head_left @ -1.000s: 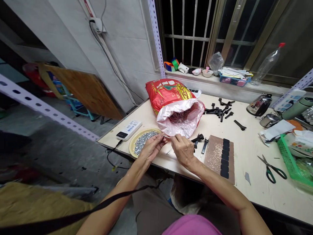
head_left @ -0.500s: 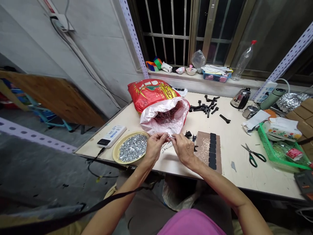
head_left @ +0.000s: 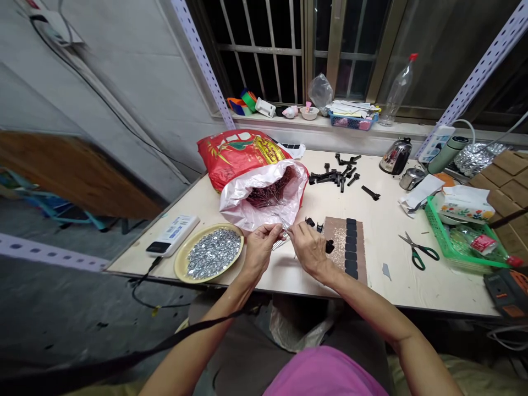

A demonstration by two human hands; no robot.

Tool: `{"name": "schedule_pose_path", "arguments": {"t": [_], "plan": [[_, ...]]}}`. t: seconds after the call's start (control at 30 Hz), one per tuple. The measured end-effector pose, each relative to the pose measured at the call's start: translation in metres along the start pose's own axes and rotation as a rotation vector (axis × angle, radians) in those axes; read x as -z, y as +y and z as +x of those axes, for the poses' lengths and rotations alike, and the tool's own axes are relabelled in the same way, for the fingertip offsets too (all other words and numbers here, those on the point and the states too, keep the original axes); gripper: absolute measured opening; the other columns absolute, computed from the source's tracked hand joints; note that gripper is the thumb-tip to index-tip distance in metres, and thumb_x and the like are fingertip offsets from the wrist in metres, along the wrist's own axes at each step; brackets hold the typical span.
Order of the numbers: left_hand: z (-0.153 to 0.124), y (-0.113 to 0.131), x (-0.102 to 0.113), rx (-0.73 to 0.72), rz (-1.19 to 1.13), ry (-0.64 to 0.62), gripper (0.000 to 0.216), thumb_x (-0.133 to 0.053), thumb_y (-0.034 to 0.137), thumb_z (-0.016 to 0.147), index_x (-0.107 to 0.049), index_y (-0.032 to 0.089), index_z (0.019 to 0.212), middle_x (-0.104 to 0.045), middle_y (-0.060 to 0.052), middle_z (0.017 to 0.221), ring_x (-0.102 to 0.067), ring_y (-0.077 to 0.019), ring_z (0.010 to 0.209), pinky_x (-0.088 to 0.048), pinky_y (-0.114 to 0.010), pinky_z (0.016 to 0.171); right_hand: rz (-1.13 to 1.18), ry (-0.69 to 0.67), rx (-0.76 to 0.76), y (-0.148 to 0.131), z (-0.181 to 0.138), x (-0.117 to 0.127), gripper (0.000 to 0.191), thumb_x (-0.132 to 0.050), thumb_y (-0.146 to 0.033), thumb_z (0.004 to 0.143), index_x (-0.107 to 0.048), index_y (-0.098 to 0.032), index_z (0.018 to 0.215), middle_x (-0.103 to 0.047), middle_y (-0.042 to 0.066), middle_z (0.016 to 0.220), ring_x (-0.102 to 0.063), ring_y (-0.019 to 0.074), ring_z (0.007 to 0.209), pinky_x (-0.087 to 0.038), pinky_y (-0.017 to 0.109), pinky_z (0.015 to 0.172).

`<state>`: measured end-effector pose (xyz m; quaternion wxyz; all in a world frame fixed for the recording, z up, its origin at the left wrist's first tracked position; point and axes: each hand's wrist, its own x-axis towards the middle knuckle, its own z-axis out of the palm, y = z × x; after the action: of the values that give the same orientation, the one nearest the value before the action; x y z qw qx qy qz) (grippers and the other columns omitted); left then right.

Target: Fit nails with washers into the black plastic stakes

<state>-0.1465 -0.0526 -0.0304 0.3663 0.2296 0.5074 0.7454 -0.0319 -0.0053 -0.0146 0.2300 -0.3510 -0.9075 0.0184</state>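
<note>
There's lettering on the red bag (head_left: 239,154), a yellow panel with print across it, but it's too blurred to read. In front of the red bag and off to its left, the white device (head_left: 173,235) shows a blue label, too small to make out. Nothing legible anywhere.

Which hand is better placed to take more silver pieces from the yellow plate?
Left, probably. The left hand sits right beside the yellow plate; the right hand is farther off, by the brown board. Both pinch thin metal pins.
</note>
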Motion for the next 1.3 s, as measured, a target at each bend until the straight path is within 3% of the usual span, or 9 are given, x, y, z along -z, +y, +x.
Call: {"name": "schedule_pose_path", "arguments": {"t": [0.2,0.5,0.63,0.73,0.83,0.93,1.03,1.17,1.3], "plan": [[0.000,0.000,-0.001,0.008,-0.003,-0.007,0.029,-0.083,0.035,0.054,-0.066,0.014,0.065,-0.062,0.003,0.056,-0.056,-0.0089,0.052,-0.046,-0.023,0.059,0.091,-0.040,-0.025,0.002,-0.001,-0.003,0.021,-0.046,-0.030,0.097,-0.062,-0.018,0.101,-0.064,0.006,0.096,-0.061,0.0129,0.081,-0.039,0.021,0.059],[0.001,0.002,-0.004,0.028,0.010,-0.020,0.034,-0.085,0.038,0.051,-0.066,0.014,0.064,-0.062,0.003,0.055,-0.056,-0.0089,0.052,-0.048,-0.022,0.058,0.195,-0.038,-0.027,0.008,-0.001,-0.007,0.020,-0.046,-0.025,0.096,-0.062,-0.018,0.104,-0.064,0.006,0.097,-0.063,0.0133,0.087,-0.044,0.020,0.067],[-0.002,0.003,-0.007,0.119,0.026,-0.064,0.037,-0.086,0.039,0.049,-0.065,0.013,0.066,-0.062,0.002,0.057,-0.056,-0.0083,0.053,-0.048,-0.022,0.058,0.235,-0.046,0.011,0.013,-0.007,0.001,0.020,-0.046,-0.023,0.096,-0.064,-0.017,0.102,-0.062,0.006,0.096,-0.062,0.0136,0.085,-0.046,0.021,0.071],[-0.006,0.004,-0.007,0.228,0.063,-0.124,0.039,-0.084,0.037,0.055,-0.067,0.014,0.082,-0.067,-0.002,0.075,-0.060,-0.0107,0.061,-0.052,-0.025,0.062,0.228,-0.043,-0.003,0.039,-0.018,0.010,0.022,-0.045,-0.022,0.096,-0.066,-0.020,0.102,-0.061,0.005,0.095,-0.061,0.0124,0.084,-0.046,0.021,0.071],[-0.009,0.000,-0.003,0.246,0.163,-0.216,0.049,-0.079,0.040,0.063,-0.064,0.019,0.106,-0.069,-0.006,0.096,-0.065,-0.0161,0.078,-0.054,-0.028,0.067,0.184,-0.036,-0.090,0.089,-0.029,0.021,0.020,-0.049,-0.019,0.094,-0.067,-0.020,0.102,-0.059,0.004,0.095,-0.060,0.0129,0.083,-0.047,0.023,0.072],[-0.008,-0.018,0.003,0.112,0.406,-0.406,0.052,-0.075,0.042,0.068,-0.064,0.021,0.113,-0.070,-0.010,0.101,-0.064,-0.0241,0.100,-0.053,-0.032,0.080,0.176,-0.080,-0.167,0.147,-0.039,0.029,0.018,-0.052,-0.015,0.091,-0.068,-0.019,0.097,-0.057,0.003,0.091,-0.059,0.0133,0.083,-0.047,0.025,0.076],[-0.010,-0.043,0.003,-0.175,0.766,-0.659,0.053,-0.067,0.045,0.075,-0.059,0.024,0.123,-0.062,-0.013,0.127,-0.052,-0.0301,0.123,-0.042,-0.044,0.101,0.184,-0.138,-0.181,0.187,-0.044,0.030,0.018,-0.049,-0.013,0.092,-0.067,-0.016,0.095,-0.057,0.003,0.089,-0.058,0.0125,0.082,-0.046,0.025,0.078],[-0.019,-0.071,-0.005,-0.482,1.165,-0.988,0.061,-0.047,0.043,0.090,-0.033,0.023,0.145,-0.039,-0.012,0.149,-0.026,-0.0284,0.142,-0.030,-0.048,0.111,0.094,-0.212,-0.136,0.209,-0.034,0.025,0.017,-0.049,-0.014,0.093,-0.066,-0.013,0.094,-0.057,0.005,0.090,-0.055,0.0124,0.083,-0.043,0.022,0.072],[-0.028,-0.089,-0.009,-0.678,1.369,-1.142,0.065,-0.039,0.044,0.094,-0.017,0.018,0.150,-0.030,-0.015,0.153,-0.021,-0.0292,0.143,-0.029,-0.048,0.112,0.048,-0.246,-0.124,0.218,-0.025,0.018,0.015,-0.052,-0.013,0.091,-0.067,-0.014,0.086,-0.059,0.005,0.087,-0.054,0.0154,0.088,-0.043,0.024,0.070]]}}
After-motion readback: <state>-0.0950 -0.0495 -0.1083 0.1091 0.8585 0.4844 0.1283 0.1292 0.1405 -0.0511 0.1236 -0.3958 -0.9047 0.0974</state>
